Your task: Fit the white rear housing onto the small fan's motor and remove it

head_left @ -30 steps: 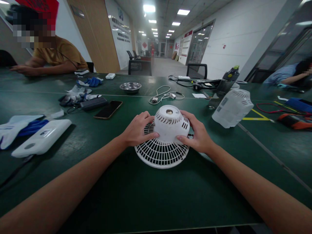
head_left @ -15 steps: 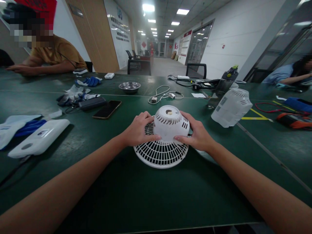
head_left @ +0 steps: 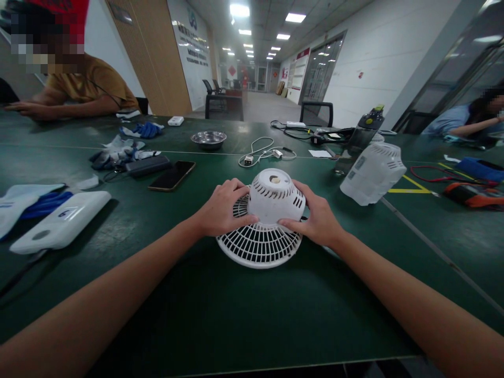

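A white fan motor housing (head_left: 273, 202), slotted round its upper part and with a hole in its top, sits over a round white fan grille (head_left: 260, 251) on the green table. My left hand (head_left: 226, 209) grips the housing's left side, its thumb across the front. On the opposite side my right hand (head_left: 317, 214) is wrapped round it, thumb also to the front. The grille's ribs fan out below the housing toward me. The far side of both parts is hidden behind the housing and my fingers.
A phone (head_left: 172, 175), a white device (head_left: 61, 221) and gloves (head_left: 118, 152) lie leftward. Beyond the housing are a metal bowl (head_left: 208, 138) and a white cable (head_left: 255, 152). At right stand a white plastic casing (head_left: 372, 176) and a bottle (head_left: 360, 139). Two people sit across the table.
The grille's near edge has lifted or shifted slightly away from me, and the housing tilts a little. Both hands keep their grip; the whole view has shifted slightly.
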The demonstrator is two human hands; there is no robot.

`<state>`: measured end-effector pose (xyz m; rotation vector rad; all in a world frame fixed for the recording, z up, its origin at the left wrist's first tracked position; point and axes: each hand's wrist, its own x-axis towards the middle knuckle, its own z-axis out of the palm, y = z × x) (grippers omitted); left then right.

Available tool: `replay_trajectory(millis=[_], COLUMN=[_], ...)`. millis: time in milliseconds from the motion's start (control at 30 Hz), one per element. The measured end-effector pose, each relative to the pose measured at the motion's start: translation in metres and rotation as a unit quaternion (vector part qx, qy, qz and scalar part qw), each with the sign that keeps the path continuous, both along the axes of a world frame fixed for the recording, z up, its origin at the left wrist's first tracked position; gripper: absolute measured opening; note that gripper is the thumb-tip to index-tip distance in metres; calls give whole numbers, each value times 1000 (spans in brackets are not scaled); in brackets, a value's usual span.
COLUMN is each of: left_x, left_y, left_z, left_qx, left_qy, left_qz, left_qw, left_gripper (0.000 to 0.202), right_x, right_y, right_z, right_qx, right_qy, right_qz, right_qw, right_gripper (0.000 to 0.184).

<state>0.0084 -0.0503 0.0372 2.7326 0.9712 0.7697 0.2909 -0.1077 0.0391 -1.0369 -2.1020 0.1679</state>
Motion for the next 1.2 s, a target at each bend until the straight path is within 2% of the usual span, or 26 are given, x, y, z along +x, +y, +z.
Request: replay_trajectory(millis=[100, 200, 300, 367, 467, 533, 633, 800, 1200], left_x=[1, 2, 2, 4, 8, 11, 16, 19, 19], left_y=[1, -1, -5, -8, -12, -15, -18, -21, -14], left_z=[-3, -4, -5, -5, -6, -7, -6, -3, -5], left_qx=[6, -14, -62, -82, -63, -42, -23, -5, 10], left_qy=[-47, -129, -166, -167, -164, -160, -155, -150, -162], left_qz=[1, -6, -75, -120, -126, -115, -103, -85, -101], left_qw=[999, 992, 981, 975, 976, 980, 982, 985, 981], left_gripper=[52, 50, 68, 89, 120, 127, 125, 120, 111], right_x=[-1, 0, 0, -1, -2, -2, -2, -4, -7], right_y=[0, -2, -5, -7, -8, -7, -7, -8, -9], right_z=[-2, -1, 1, 2, 4, 5, 6, 9, 11], right_qx=[31, 10, -57, -82, -101, -113, -121, -133, -127], right_qy=[-11, 0, 10, 3, 2, 10, 22, 23, 9], right_qz=[-12, 22, 58, 72, 94, 104, 105, 111, 87], right_qw=[999, 1000, 997, 994, 990, 988, 987, 985, 988], right_gripper=[103, 100, 93, 94, 98, 102, 105, 99, 99])
